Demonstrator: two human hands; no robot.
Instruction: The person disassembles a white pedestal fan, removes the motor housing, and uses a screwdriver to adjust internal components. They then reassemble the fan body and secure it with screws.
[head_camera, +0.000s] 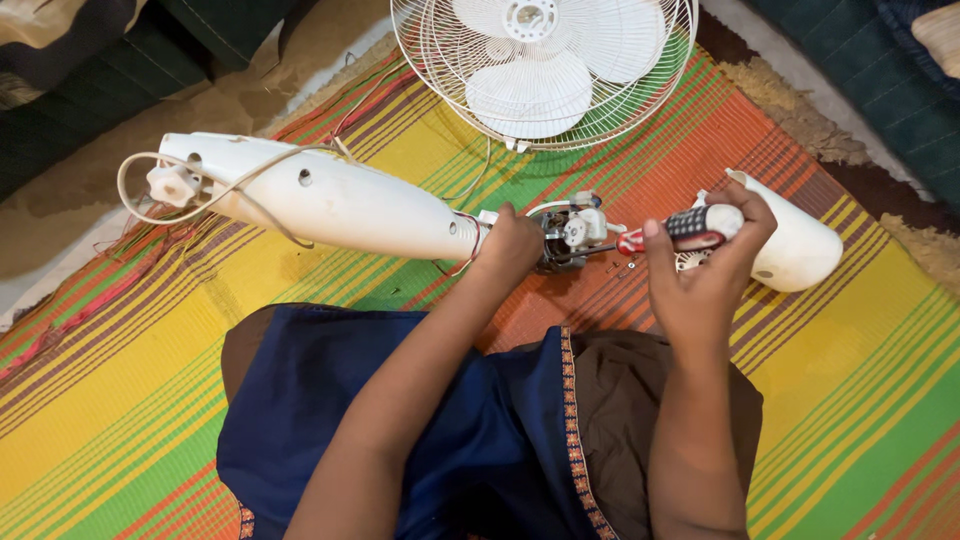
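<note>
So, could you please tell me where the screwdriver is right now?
In the head view, the screwdriver is right of centre, held in the right hand, its tip at the fan motor by the left hand.

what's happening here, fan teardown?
A person sits on a striped mat with a white fan taken apart. Their left hand steadies the white stand column beside the exposed motor. Their right hand holds a red-handled screwdriver pointed at the motor. The fan cage and a white housing cover lie nearby.

fan housing (330, 195) left | motor (572, 232) centre | cover (795, 240) right | fan cage (545, 65) behind
</note>
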